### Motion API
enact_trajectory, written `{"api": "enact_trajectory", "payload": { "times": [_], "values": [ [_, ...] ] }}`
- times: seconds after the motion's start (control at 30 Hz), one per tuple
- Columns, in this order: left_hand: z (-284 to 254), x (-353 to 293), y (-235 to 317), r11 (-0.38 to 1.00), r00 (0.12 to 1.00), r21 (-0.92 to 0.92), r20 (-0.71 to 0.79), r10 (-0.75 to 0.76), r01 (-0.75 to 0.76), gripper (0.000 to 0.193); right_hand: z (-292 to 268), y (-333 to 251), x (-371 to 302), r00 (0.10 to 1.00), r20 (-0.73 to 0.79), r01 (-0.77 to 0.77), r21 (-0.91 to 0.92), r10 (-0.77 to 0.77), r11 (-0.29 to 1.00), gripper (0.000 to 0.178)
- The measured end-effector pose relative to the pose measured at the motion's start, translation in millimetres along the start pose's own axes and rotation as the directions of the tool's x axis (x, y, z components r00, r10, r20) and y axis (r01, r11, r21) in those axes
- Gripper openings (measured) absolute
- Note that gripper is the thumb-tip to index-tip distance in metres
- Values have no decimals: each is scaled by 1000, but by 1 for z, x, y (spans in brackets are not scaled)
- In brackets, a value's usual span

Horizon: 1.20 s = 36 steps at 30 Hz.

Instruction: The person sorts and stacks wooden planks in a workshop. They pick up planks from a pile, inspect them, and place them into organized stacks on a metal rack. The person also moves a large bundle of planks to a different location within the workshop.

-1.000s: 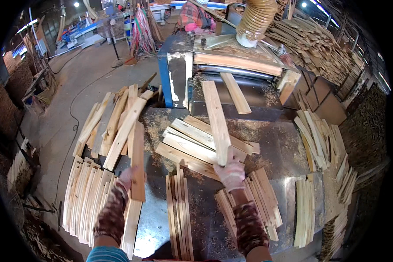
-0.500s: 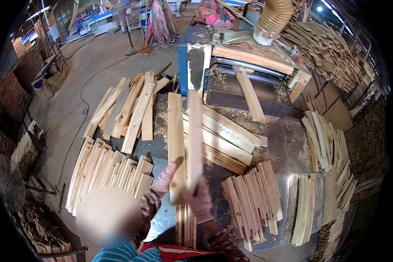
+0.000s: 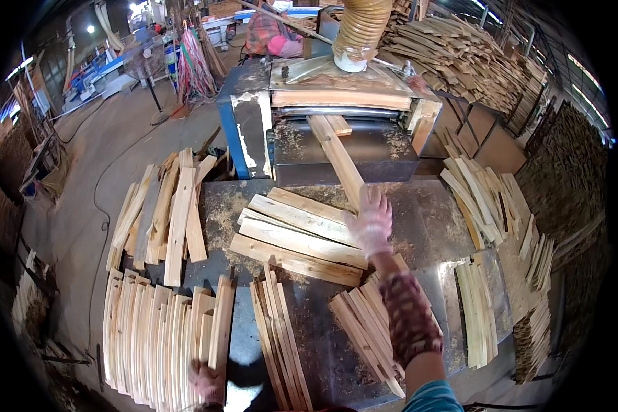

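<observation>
My right hand [image 3: 372, 223], in a light pinkish glove, reaches far forward over the near end of a wooden board [image 3: 340, 161]. Its fingers are stretched and spread at that end. The board slants out of the thickness planer [image 3: 254, 134] across its dark metal bed. At the lower left, my gloved left hand [image 3: 207, 381] is closed round the near end of an upright-lying board [image 3: 221, 323], at the right edge of a row of boards [image 3: 141, 336]. Part of the left hand is dim and at the picture's lower edge.
Several wide boards [image 3: 302, 237] lie across the middle of the metal table. More stacks stand by: narrow strips [image 3: 278, 336], reddish boards [image 3: 364, 329], pale boards [image 3: 477, 312] and a loose pile [image 3: 165, 213]. A ribbed hose [image 3: 360, 34] rises from the planer. Another person [image 3: 271, 34] is behind it.
The two boards have left the middle; one now appears at the left row with my left hand. My right hand has moved forward to the planer's board. The view has shifted right.
</observation>
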State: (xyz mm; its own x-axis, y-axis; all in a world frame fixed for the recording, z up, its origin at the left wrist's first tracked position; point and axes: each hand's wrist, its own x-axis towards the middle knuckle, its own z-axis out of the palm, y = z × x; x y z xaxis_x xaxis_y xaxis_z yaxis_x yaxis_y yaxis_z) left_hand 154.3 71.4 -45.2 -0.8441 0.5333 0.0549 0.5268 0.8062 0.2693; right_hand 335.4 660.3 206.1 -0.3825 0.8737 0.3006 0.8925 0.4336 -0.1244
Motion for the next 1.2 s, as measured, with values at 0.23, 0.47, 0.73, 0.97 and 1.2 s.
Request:
{"api": "enact_trajectory", "payload": {
  "times": [0.23,0.47,0.73,0.97,1.2],
  "values": [
    [13,-17,14,880,900,191,-57,-433,435,77,56,27,-3,856,503,-433,572,120,697,67],
    [-49,94,104,958,967,-224,-221,128,-178,70,60,1,-165,743,509,-621,283,-435,-730,57],
    [-74,128,297,80,610,-698,671,421,711,37,31,-43,-249,640,543,-704,131,-543,-698,61],
    [-50,207,267,156,823,-865,501,267,476,34,185,20,-233,526,704,-850,421,-477,-317,52],
    [-106,421,190,377,997,-923,68,-33,76,72,178,68,-77,914,405,8,-33,6,999,78]
  ]
}}
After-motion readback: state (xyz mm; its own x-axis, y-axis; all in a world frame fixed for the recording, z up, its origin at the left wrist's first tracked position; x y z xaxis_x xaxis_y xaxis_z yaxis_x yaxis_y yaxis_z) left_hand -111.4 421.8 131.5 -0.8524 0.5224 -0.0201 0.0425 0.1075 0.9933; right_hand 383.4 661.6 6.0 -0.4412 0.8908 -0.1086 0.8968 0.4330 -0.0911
